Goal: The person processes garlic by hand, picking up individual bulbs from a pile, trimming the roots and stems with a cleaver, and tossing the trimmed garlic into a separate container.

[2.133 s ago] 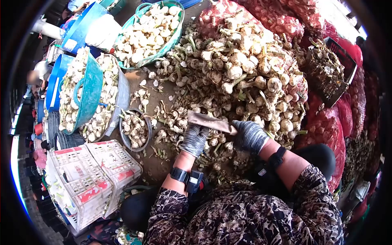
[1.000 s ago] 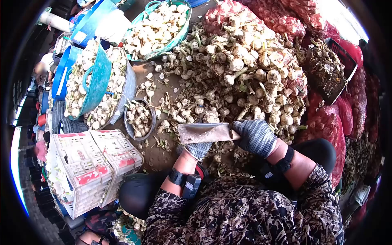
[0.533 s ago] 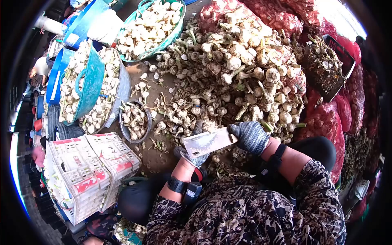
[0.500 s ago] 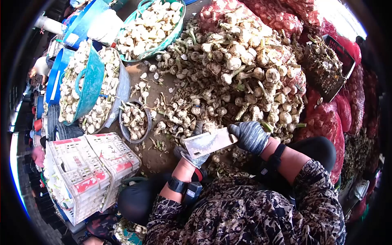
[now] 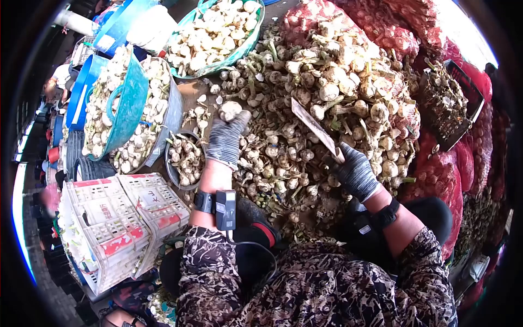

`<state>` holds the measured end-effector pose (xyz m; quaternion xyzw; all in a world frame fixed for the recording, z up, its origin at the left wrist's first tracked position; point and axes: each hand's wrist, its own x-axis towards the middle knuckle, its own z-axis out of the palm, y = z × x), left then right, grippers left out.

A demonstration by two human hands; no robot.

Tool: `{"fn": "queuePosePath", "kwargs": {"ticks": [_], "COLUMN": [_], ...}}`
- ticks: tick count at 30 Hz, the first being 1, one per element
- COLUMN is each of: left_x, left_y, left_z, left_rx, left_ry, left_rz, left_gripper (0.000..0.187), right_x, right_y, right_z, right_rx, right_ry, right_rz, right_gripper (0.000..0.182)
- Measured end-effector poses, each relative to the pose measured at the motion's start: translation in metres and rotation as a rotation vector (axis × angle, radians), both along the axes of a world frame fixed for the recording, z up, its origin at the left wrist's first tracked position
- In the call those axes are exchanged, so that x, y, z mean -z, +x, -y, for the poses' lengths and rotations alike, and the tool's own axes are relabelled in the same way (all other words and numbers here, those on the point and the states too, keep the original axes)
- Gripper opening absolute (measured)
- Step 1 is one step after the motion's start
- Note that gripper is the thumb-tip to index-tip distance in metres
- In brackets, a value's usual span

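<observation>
My left hand, in a grey knit glove, reaches forward with a pale garlic bulb at its fingertips. The fingers curl around the bulb, which has no long stem showing. In my gloved right hand is a cleaver, gripped by its handle. Its wide blade is turned nearly edge-on and points up and to the left, over the garlic heap. Many bulbs in that heap carry stems and dry roots.
A small round bowl of garlic pieces stands left of my left hand. Beyond are a green basket of bulbs and a tilted teal basket. White crates sit at lower left; red mesh sacks line the right.
My left hand has moved from beside the blade forward and left, carrying a garlic bulb. My right hand has shifted slightly right, and the cleaver has swung from nearly level to pointing forward.
</observation>
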<state>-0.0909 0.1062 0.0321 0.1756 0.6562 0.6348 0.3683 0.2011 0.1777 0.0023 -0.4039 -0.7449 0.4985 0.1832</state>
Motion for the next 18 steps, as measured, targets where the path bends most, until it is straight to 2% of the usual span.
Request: {"fn": "queuePosePath", "kwargs": {"ticks": [1, 2, 3, 4, 5, 6, 8, 10, 11, 14, 17, 18], "left_x": [-0.012, 0.011, 0.034, 0.034, 0.042, 0.052, 0.075, 0.090, 0.087, 0.073, 0.076, 0.076], "left_y": [0.013, 0.012, 0.010, 0.037, 0.044, 0.053, 0.066, 0.075, 0.080, 0.086, 0.084, 0.086], "left_z": [-0.007, -0.004, 0.000, -0.008, -0.001, 0.011, 0.031, 0.034, 0.033, 0.042, 0.048, 0.049], "left_rx": [0.064, 0.148, 0.129, 0.079, 0.084, 0.135, 0.230, 0.228, 0.283, 0.175, 0.296, 0.208], "left_ry": [0.055, 0.309, 0.407, 0.182, 0.162, 0.171, 0.212, 0.205, 0.315, 0.175, 0.247, 0.315], "left_rz": [-0.051, 0.549, 1.167, 1.022, 1.029, 1.199, 1.534, 1.673, 1.834, 1.575, 1.667, 1.848], "left_gripper": [0.016, 0.018, 0.028, 0.034, 0.034, 0.029, 0.029, 0.034, 0.034, 0.035, 0.035, 0.034], "right_x": [-0.018, -0.016, -0.017, -0.031, -0.042, -0.034, -0.037, -0.037, -0.037, -0.040, -0.045, -0.045], "right_y": [-0.002, -0.004, -0.004, -0.009, -0.013, -0.013, -0.013, -0.012, -0.011, -0.009, -0.007, -0.005], "right_z": [0.000, 0.001, 0.000, 0.001, 0.003, 0.006, 0.010, 0.014, 0.016, 0.020, 0.023, 0.024], "right_rx": [-0.015, -0.065, -0.162, -0.243, -0.324, -0.369, -0.442, -0.491, -0.494, -0.526, -0.529, -0.524], "right_ry": [0.025, 0.222, 0.280, 0.305, 0.321, 0.417, 0.391, 0.356, 0.357, 0.352, 0.368, 0.371], "right_rz": [0.127, 0.110, 0.154, 0.239, 0.330, 0.305, 0.283, 0.259, 0.262, 0.327, 0.301, 0.302], "right_gripper": [0.031, 0.027, 0.025, 0.028, 0.032, 0.027, 0.025, 0.024, 0.024, 0.023, 0.024, 0.024]}}
